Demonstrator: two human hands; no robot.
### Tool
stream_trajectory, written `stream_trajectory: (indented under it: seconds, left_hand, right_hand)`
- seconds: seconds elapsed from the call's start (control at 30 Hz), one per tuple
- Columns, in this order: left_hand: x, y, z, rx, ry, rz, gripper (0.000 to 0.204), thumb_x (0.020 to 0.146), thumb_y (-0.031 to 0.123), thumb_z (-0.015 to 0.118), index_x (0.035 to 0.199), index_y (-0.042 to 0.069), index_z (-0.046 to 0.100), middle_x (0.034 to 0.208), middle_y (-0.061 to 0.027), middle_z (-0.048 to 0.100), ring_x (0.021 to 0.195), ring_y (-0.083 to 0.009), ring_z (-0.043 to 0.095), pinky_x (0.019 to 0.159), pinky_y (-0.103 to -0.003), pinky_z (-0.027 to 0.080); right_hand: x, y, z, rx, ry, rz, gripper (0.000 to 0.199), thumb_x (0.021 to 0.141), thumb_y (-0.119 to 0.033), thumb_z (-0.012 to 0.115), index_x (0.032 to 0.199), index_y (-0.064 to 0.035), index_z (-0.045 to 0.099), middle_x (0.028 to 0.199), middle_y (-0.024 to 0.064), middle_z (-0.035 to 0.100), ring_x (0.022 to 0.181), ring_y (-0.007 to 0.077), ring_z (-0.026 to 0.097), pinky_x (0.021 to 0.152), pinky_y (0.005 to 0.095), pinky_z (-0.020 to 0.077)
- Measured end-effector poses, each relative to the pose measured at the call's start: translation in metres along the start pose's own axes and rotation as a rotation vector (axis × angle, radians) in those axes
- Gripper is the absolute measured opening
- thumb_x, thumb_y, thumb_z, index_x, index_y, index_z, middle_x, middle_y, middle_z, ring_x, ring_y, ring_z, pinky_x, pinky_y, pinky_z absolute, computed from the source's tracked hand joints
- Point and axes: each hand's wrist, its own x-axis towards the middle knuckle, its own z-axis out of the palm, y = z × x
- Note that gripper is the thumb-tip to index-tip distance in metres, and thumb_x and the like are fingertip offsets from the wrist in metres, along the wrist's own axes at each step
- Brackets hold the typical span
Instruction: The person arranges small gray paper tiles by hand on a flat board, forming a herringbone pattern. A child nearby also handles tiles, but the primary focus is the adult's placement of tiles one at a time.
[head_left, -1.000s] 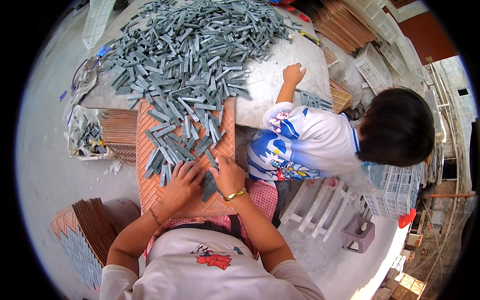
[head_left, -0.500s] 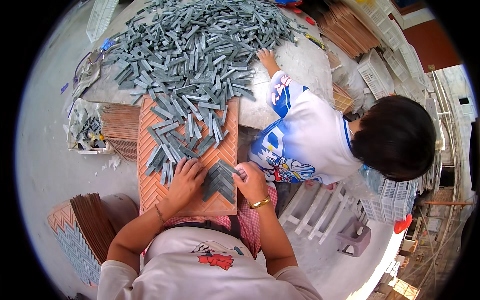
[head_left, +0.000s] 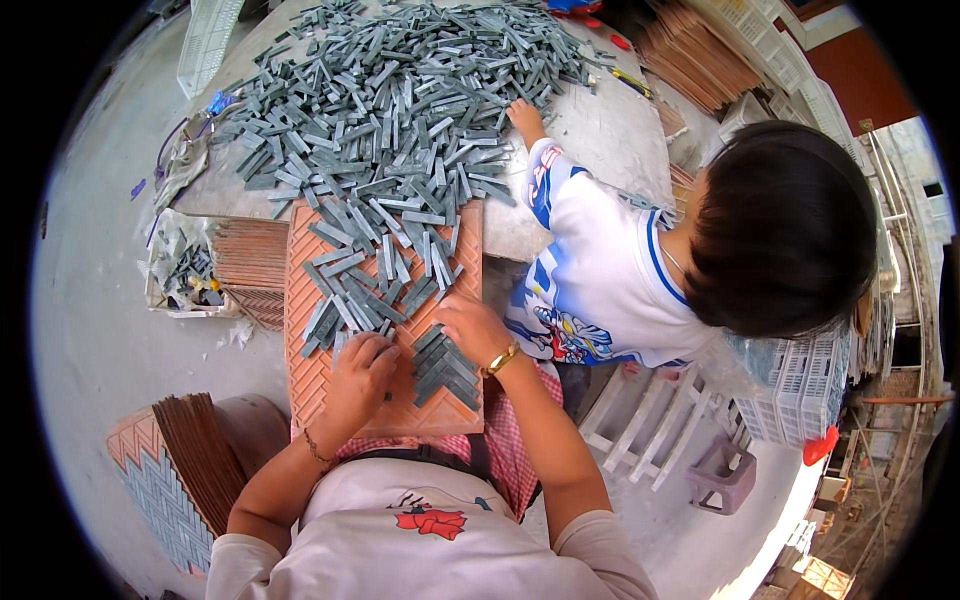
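Observation:
A terracotta-coloured tray (head_left: 306, 400) with a raised herringbone pattern lies in front of me. Grey-green stone strips (head_left: 446, 372) sit in zigzag rows at its near right part. My right hand (head_left: 472, 326) is over the upper end of these rows, fingers bent downward and close together; what they pinch is hidden. Nearer the middle of the tray, my left hand (head_left: 364, 374) is curled beside loose strips (head_left: 350, 295). The short dark end of a strip shows below its thumb. Beyond the tray spreads a large heap of the same strips (head_left: 390, 90).
A person in a white and blue shirt (head_left: 610, 260) stands at the right, one hand (head_left: 524, 120) at the heap's edge. Stacked trays (head_left: 185, 450) stand at the lower left. To the right are a plastic stool (head_left: 722, 475), a slatted white rack (head_left: 640, 425) and crates (head_left: 795, 390).
My right hand has moved up from the right edge of the laid rows to their upper end. My left hand has shifted slightly nearer to me. The other person leans further forward.

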Motion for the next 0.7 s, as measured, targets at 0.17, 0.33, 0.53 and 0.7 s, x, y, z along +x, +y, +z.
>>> stream_trajectory:
  seconds: [0.17,0.33,0.53,0.7]
  left_hand:
    - [0.006,0.005,0.015,0.027,0.004,0.014,0.029,0.067,0.001,0.067,0.096,0.002,0.062,0.098,-0.0084,0.058,0.098,-0.0287,0.054,0.085,-0.039,0.045]
    - [0.016,0.006,0.028,0.037,0.017,0.004,0.027,0.067,0.003,0.066,0.094,0.003,0.063,0.097,-0.0072,0.059,0.097,-0.0273,0.054,0.085,-0.037,0.044]
    - [0.015,0.001,0.034,0.039,-0.002,0.05,0.03,0.062,0.004,0.064,0.092,0.004,0.063,0.094,-0.0068,0.058,0.097,-0.0264,0.054,0.085,-0.038,0.043]
    - [0.01,0.002,0.035,0.05,-0.04,0.071,0.029,0.067,0.009,0.059,0.095,0.004,0.062,0.097,-0.0078,0.057,0.099,-0.0267,0.052,0.088,-0.041,0.042]
  right_hand:
    - [0.003,-0.006,0.002,0.042,-0.029,0.12,0.021,0.073,-0.001,0.064,0.093,-0.0034,0.061,0.093,0.0121,0.061,0.087,0.0334,0.059,0.072,0.0392,0.0484]
    - [-0.001,-0.008,0.012,0.037,0.131,0.025,0.013,0.074,-0.001,0.057,0.087,-0.0028,0.057,0.087,0.0124,0.058,0.085,0.0334,0.057,0.072,0.0406,0.0475]
    - [-0.013,-0.012,0.018,-0.083,0.277,-0.11,0.013,0.076,-0.001,0.055,0.089,-0.0031,0.059,0.091,0.0107,0.06,0.087,0.03,0.059,0.076,0.0373,0.0492]
    - [-0.016,-0.014,0.022,-0.052,0.316,-0.067,0.009,0.077,-0.002,0.057,0.085,-0.0026,0.058,0.09,0.0113,0.059,0.086,0.0294,0.059,0.076,0.0365,0.0494]
